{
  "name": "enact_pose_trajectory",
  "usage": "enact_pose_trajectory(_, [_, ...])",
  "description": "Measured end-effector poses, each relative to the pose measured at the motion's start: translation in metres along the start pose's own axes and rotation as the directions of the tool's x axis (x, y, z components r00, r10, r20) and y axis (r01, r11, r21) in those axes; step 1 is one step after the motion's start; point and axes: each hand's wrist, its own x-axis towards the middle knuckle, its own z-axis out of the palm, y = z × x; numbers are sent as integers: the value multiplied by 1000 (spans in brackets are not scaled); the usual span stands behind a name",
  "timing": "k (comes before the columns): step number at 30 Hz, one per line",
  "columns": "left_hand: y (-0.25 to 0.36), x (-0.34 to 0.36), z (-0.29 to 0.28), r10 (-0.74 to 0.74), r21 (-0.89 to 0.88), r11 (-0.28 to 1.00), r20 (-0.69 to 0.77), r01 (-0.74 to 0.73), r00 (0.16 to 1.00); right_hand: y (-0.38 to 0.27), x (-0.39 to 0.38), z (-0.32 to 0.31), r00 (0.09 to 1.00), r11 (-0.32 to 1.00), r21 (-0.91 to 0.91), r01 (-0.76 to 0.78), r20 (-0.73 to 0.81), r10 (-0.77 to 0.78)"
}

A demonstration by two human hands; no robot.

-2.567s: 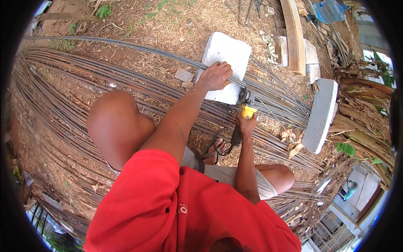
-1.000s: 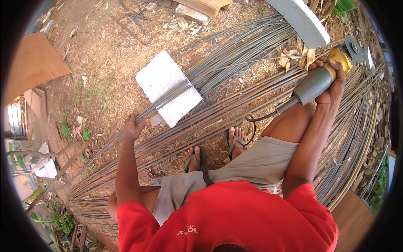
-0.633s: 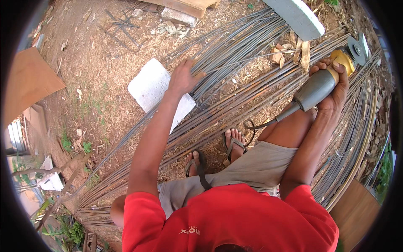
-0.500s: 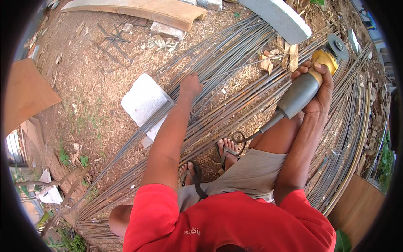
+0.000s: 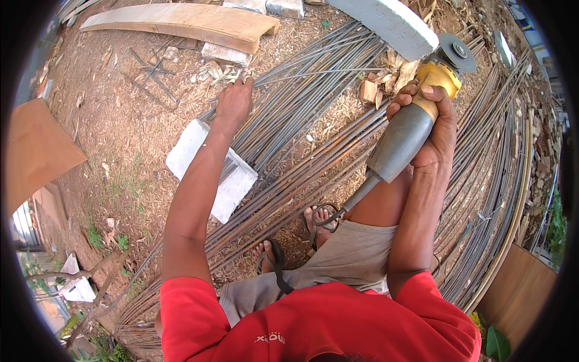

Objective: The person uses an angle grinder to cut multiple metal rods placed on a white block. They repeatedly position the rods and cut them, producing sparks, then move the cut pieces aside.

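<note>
My right hand (image 5: 435, 130) is wrapped round the body of a yellow and grey angle grinder (image 5: 403, 142), whose cutting disc (image 5: 456, 53) points away from me. Its cable hangs toward my sandalled feet. Out in front on the left, my left hand (image 5: 235, 102) has its fingers closed round a thin steel rod (image 5: 313, 73), which runs off to the right above a bundle of dark rods (image 5: 307, 102). The fingertips are only partly visible. Beneath my left forearm, a white block (image 5: 232, 192) lies by the near end of this bundle.
Rusty rods (image 5: 313, 163) cross the ground just ahead of my feet. More long rods (image 5: 482, 199) curve down the right side. A grey concrete slab (image 5: 392, 27) lies beyond the grinder, near wood scraps (image 5: 369, 90). At the far left is a curved wooden plank (image 5: 181, 18).
My left hand has moved away and left, and the rod has shifted with it. The grinder in my right hand has moved left and slightly farther away.
</note>
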Motion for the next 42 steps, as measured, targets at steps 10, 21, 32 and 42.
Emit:
enact_pose_trajectory(10, [60,-32,2,-165,-128,973,199,193,966,11,-4,10,996,998,20,-62,60,61])
enact_pose_trajectory(21, [21,-52,-36,-123,-119,984,77,131,989,9,-7,11,999,1000,2,-8,37,8])
enact_pose_trajectory(32, [-10,-22,12,124,184,982,-421,-49,898,8,4,6,996,999,2,-44,78,44])
enact_pose_trajectory(42, [-140,-261,-18,-345,-258,903,41,344,938,4,25,-12,993,1000,3,-9,114,8])
